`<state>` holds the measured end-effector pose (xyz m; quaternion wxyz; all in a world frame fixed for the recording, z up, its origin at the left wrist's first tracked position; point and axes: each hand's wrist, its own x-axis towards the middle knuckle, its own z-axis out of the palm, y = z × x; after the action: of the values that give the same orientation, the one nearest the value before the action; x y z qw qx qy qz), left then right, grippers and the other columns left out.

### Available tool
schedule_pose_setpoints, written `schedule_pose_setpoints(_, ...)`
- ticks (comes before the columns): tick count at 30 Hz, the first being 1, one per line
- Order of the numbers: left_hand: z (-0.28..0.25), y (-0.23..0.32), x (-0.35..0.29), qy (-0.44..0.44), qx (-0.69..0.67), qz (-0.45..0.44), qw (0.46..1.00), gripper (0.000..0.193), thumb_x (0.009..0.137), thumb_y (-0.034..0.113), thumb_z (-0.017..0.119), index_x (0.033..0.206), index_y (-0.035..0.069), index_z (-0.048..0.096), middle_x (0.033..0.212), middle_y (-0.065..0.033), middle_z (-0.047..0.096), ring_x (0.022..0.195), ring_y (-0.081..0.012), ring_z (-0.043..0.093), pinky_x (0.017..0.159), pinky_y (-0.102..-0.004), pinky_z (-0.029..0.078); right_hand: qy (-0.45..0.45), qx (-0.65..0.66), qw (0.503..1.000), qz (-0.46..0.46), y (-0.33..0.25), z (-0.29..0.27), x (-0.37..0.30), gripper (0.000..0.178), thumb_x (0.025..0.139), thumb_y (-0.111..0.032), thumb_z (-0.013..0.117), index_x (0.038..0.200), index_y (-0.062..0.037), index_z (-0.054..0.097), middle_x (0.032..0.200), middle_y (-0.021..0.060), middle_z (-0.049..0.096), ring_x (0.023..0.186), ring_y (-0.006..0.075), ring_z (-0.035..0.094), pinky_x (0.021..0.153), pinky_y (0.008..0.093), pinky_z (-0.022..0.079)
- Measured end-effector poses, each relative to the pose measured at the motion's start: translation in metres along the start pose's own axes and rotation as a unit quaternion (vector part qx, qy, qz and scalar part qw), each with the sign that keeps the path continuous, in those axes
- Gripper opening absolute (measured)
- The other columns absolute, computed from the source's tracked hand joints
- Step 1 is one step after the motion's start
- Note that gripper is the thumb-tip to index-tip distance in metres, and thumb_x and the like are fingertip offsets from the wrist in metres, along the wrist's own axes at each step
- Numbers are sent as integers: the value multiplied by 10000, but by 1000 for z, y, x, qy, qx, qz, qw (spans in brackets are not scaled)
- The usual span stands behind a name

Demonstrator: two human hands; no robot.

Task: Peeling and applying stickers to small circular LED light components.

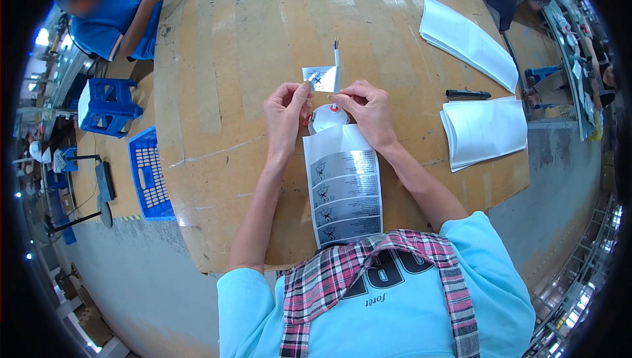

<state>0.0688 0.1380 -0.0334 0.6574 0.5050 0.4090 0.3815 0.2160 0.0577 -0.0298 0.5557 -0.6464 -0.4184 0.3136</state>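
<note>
My left hand point(284, 113) pinches the lower left of a small silver label point(321, 76), printed in black. Along its right side the label meets a white cable point(337, 58), whose bare wire ends point away from me. Just below the label, the fingers of my right hand point(370, 115) are closed on the cable. Beneath both hands lies a round white part point(328, 119) with a red piece at its top; its lower side is hidden. A strip of silver labels point(345, 190) lies between my forearms and reaches to my apron.
Two stacks of white sheets point(484, 134) lie at the right, with a black marker point(468, 94) between them. A blue basket point(150, 173) and a blue stool point(108, 104) stand left of the brown table point(243, 48). One co-worker point(112, 15) sits far left; another person is far right.
</note>
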Motion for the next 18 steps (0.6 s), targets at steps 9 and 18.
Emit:
schedule_pose_setpoints(9, -3, 9, 8, 62, -22, 21, 998, 284, 935, 260, 568, 924, -11, 652, 766, -25, 616, 667, -52, 525, 589, -197, 423, -13, -34, 999, -10, -2, -3, 1, 146, 760, -135, 741, 805, -1, 707, 704, 46, 579, 623, 105, 494, 557, 257, 392)
schedule_pose_setpoints(18, 9, 0, 23, -6, -46, -13, 999, 251, 900, 264, 631, 927, 18, 673, 793, -8, 639, 690, -49, 524, 624, -202, 422, 1, -22, 1000, -18, -1, 0, -1, 152, 751, -130, 752, 811, 1, 705, 712, 52, 576, 615, 113, 495, 553, 266, 401)
